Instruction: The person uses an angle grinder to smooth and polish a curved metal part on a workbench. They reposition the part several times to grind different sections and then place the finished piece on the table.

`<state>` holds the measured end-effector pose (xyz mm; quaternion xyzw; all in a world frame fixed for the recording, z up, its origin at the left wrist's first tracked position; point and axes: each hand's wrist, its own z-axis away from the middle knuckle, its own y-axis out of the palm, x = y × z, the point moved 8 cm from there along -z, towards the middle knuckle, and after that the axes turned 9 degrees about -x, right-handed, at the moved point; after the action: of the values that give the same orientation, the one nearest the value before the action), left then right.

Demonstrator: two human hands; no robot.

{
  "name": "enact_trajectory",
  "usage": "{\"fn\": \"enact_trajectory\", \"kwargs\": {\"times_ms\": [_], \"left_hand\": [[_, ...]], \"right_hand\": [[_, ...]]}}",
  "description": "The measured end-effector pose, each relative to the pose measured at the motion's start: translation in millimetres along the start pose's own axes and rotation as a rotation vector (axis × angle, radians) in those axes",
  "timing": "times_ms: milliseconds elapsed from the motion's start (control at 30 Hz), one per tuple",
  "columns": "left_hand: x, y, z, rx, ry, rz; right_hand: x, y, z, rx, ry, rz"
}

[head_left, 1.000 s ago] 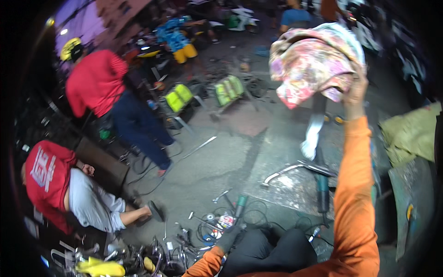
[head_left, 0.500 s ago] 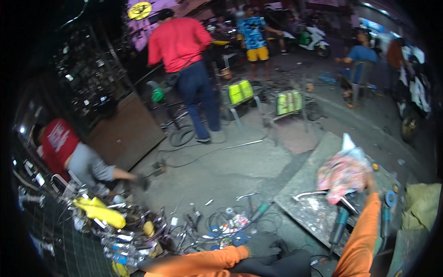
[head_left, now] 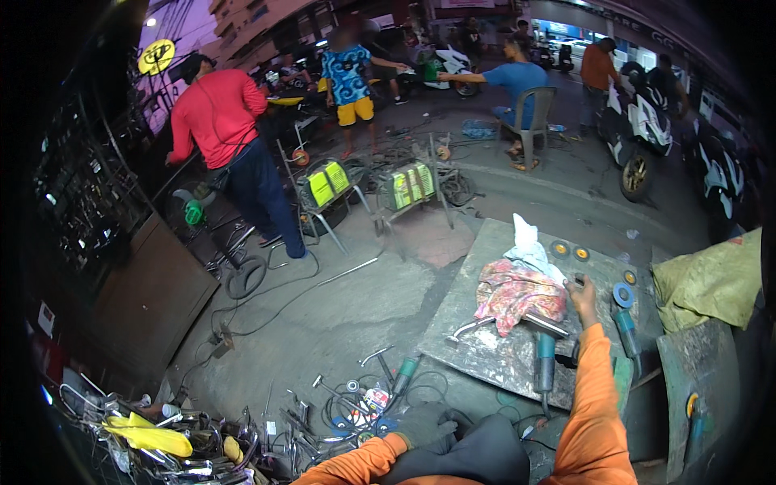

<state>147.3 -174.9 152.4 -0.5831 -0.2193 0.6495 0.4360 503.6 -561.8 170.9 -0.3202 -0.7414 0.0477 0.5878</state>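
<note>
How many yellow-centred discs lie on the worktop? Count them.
3: one disc and another beyond the right hand, a third near the blue wheel. The cloth may hide more.

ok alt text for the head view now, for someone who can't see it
A person's bare right hand is beside a patterned cloth on a board, with a bent metal tube and green power tools; the gloved left hand rests at the lap. Beyond are people and motorcycles.
</note>
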Motion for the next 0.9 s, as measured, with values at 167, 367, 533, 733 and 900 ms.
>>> {"fn": "enact_trajectory", "kwargs": {"times_ms": [167, 367, 533, 733, 900], "left_hand": [[-19.3, -12.4, 15.7, -0.456, 0.301, -0.218], [0.4, 20.1, 4.6, -0.133, 0.258, -0.128], [2.1, 10.0, 9.5, -0.265, 0.273, -0.039], [4.6, 4.8, 11.9, -0.255, 0.195, -0.042], [4.0, -0.4, 15.8, -0.267, 0.184, -0.008]], "right_hand": [[39.0, -25.0, 130.7, -0.140, -0.028, -0.317], [53.7, 8.7, 319.4, 0.059, 0.259, -0.510], [76.3, 15.4, 396.6, 0.193, 0.182, -0.325], [97.5, 8.3, 409.0, 0.253, -0.023, -0.041], [77.5, 20.8, 401.0, 0.233, 0.115, -0.152]]}}
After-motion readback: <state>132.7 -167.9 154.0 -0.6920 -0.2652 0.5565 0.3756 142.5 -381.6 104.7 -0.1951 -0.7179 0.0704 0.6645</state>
